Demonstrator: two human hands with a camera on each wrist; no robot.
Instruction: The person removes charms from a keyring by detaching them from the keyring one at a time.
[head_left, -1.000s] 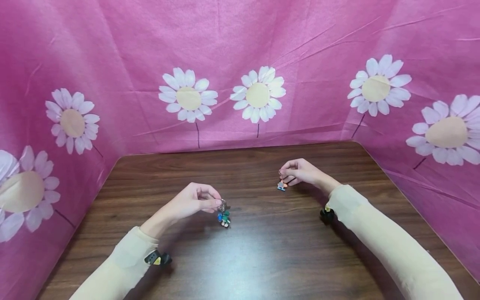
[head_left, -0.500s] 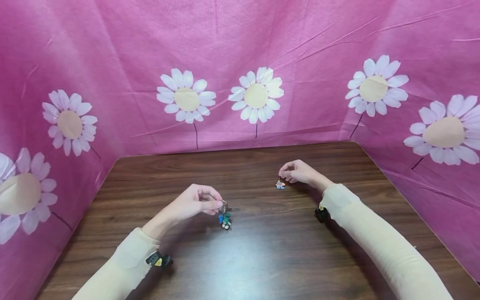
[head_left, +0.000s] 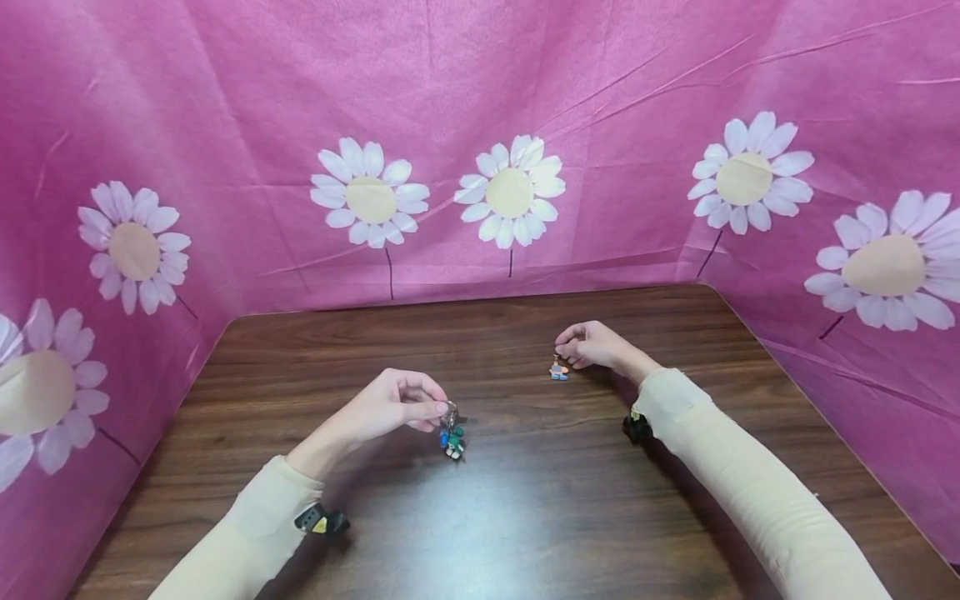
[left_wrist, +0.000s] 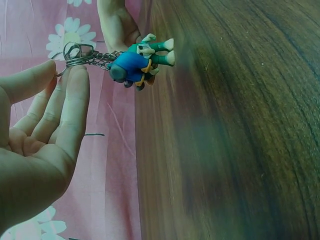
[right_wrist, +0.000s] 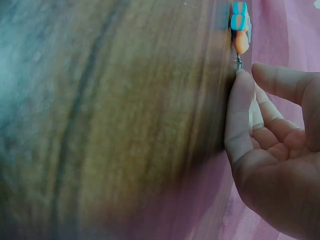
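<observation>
My left hand (head_left: 386, 406) pinches metal key rings (left_wrist: 80, 60) between thumb and fingertips. From their chains hang several small figure keychains (head_left: 453, 442), one blue (left_wrist: 128, 68) and one green with pale feet (left_wrist: 161, 52); others behind are partly hidden. Farther back on the right, my right hand (head_left: 597, 343) holds a single figure keychain (head_left: 558, 370) by its top, with the thumb and a finger. That figure has an orange part and light-blue striped feet (right_wrist: 239, 21). Both sets dangle low over the table; whether the right one touches the wood I cannot tell.
A brown wood-grain table (head_left: 525, 533) lies under both hands. Pink cloth (head_left: 442, 75) printed with white daisies surrounds its back and sides. Each cream sleeve (head_left: 251, 517) carries a black wrist device, including a left one (head_left: 322, 520).
My right hand has drifted slightly left with its keychain, whose figure has swung a little. The left hand and its keychains have shifted marginally right and down. Both grips stay the same.
</observation>
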